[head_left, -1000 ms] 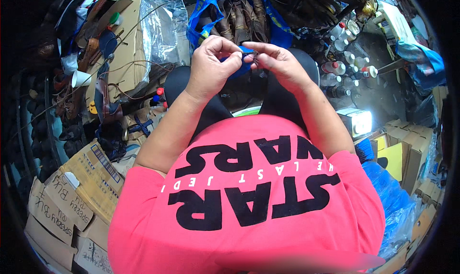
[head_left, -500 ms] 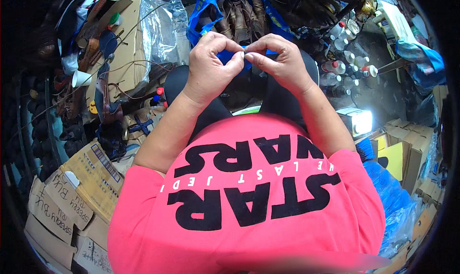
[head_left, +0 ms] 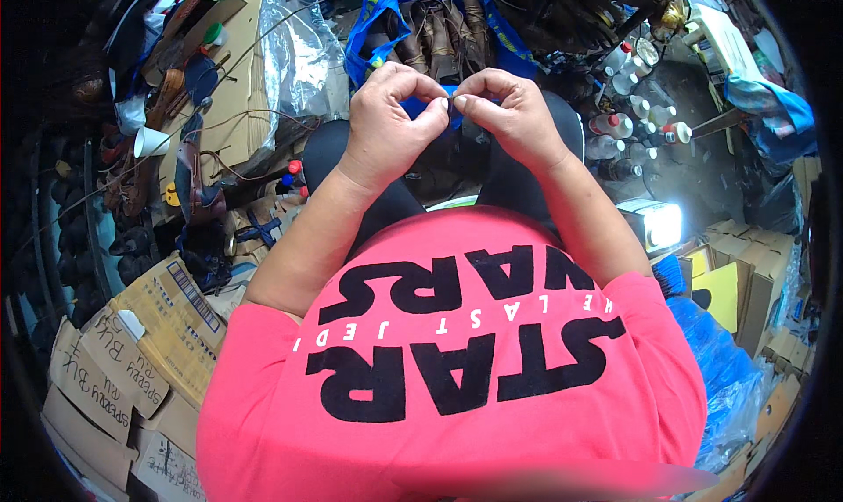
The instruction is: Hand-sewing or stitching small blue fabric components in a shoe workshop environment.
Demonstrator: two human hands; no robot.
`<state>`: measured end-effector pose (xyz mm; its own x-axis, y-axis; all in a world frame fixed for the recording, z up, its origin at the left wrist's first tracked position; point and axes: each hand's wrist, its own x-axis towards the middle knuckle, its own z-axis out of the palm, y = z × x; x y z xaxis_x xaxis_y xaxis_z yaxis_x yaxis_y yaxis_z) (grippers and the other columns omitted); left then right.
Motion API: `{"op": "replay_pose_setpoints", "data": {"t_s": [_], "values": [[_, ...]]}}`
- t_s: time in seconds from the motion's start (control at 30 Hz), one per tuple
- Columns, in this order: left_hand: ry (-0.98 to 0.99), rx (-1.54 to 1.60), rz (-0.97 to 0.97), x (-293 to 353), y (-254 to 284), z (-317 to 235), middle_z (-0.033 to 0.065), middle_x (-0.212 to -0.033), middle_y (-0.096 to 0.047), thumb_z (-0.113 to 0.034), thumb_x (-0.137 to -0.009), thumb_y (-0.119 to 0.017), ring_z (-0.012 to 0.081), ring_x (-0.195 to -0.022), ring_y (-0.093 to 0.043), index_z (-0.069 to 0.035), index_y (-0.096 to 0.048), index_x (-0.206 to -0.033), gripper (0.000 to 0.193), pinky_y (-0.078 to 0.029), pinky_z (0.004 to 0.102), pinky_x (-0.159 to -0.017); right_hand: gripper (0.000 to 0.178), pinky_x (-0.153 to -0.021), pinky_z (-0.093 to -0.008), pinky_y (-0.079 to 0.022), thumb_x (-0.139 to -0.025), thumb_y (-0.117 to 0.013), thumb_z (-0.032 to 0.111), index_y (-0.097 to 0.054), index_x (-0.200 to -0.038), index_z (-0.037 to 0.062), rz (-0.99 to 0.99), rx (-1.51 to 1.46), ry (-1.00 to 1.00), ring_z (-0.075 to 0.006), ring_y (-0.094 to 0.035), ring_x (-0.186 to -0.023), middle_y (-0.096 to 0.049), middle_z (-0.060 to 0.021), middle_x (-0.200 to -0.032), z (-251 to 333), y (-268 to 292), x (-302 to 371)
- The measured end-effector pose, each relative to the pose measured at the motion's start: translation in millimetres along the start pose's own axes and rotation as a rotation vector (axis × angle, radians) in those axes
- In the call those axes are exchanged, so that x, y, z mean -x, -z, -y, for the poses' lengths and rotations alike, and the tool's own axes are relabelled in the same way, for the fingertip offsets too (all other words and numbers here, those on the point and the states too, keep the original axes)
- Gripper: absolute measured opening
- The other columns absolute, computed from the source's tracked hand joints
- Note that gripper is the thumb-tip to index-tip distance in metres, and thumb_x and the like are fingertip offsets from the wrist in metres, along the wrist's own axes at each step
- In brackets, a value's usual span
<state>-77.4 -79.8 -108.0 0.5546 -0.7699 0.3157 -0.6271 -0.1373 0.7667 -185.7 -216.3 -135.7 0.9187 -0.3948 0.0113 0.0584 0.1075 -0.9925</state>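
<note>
My left hand (head_left: 395, 120) and my right hand (head_left: 512, 116) are held up in front of me, fingertips almost meeting. Each is closed in a pinch, thumb against forefinger. Something very small and dark seems to sit between the fingertips, too tiny to name. Just beyond them stands a blue bag (head_left: 373, 41) with brown leather shoes (head_left: 439, 41) in it. My knees in dark trousers are below the hands.
At the left lie cardboard sheets (head_left: 233, 107), clear plastic wrap (head_left: 303, 54) and a white cup (head_left: 151, 142). Several bottles (head_left: 610, 125) stand at the right, near a lit lamp (head_left: 660, 224). Cardboard boxes (head_left: 132, 353) and a blue plastic bag (head_left: 716, 344) flank me.
The thumb tips have come slightly apart, and a little dark gap or speck shows between them. Both hands stay in nearly the same place, still pinching.
</note>
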Motion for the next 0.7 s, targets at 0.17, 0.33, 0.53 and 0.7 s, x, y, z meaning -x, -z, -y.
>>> {"op": "replay_pose_setpoints", "data": {"t_s": [0.17,0.33,0.53,0.7], "values": [[0.168,0.302,-0.025,0.1,1.8,12.2,0.0036,-0.091,-0.054,-0.003,-0.077,-0.062,0.0078,-0.078,-0.056,-0.001,-0.064,-0.088,0.011,-0.045,0.0202,-0.072,0.014,-0.064,-0.0202,-0.043,-0.078,-0.064,0.013,-0.064,-0.081,-0.0011,-0.009,-0.115,-0.047,-0.0050,-0.052,-0.070,-0.061,-0.0002,-0.075,-7.2,2.2,-1.6],[0.057,0.127,0.041,-1.3,4.6,5.0,0.0041,-0.089,-0.056,-0.005,-0.076,-0.064,0.0094,-0.079,-0.056,-0.004,-0.066,-0.092,0.016,-0.045,0.0211,-0.073,0.014,-0.063,-0.0196,-0.043,-0.079,-0.064,0.012,-0.065,-0.084,-0.0014,-0.021,-0.067,-0.047,-0.0044,-0.052,-0.070,-0.061,-0.0005,-0.075,-5.7,2.0,-1.0],[-0.029,-0.021,0.046,-3.0,3.9,-1.5,0.0049,-0.080,-0.060,-0.007,-0.072,-0.068,0.0145,-0.078,-0.056,-0.004,-0.067,-0.082,0.011,-0.045,0.0257,-0.070,0.016,-0.061,-0.0200,-0.044,-0.080,-0.064,0.013,-0.065,-0.085,-0.0022,-0.014,-0.028,-0.031,-0.0048,-0.053,-0.067,-0.062,-0.0009,-0.075,-3.1,1.4,1.0],[-0.073,-0.093,0.054,-4.1,5.4,-4.0,0.0062,-0.078,-0.059,-0.007,-0.069,-0.069,0.0168,-0.073,-0.058,-0.005,-0.067,-0.082,0.012,-0.045,0.0260,-0.070,0.017,-0.062,-0.0211,-0.046,-0.080,-0.064,0.014,-0.065,-0.087,-0.0026,0.017,0.048,-0.051,-0.0054,-0.054,-0.068,-0.063,-0.0018,-0.076,-3.1,3.5,0.7]]}}
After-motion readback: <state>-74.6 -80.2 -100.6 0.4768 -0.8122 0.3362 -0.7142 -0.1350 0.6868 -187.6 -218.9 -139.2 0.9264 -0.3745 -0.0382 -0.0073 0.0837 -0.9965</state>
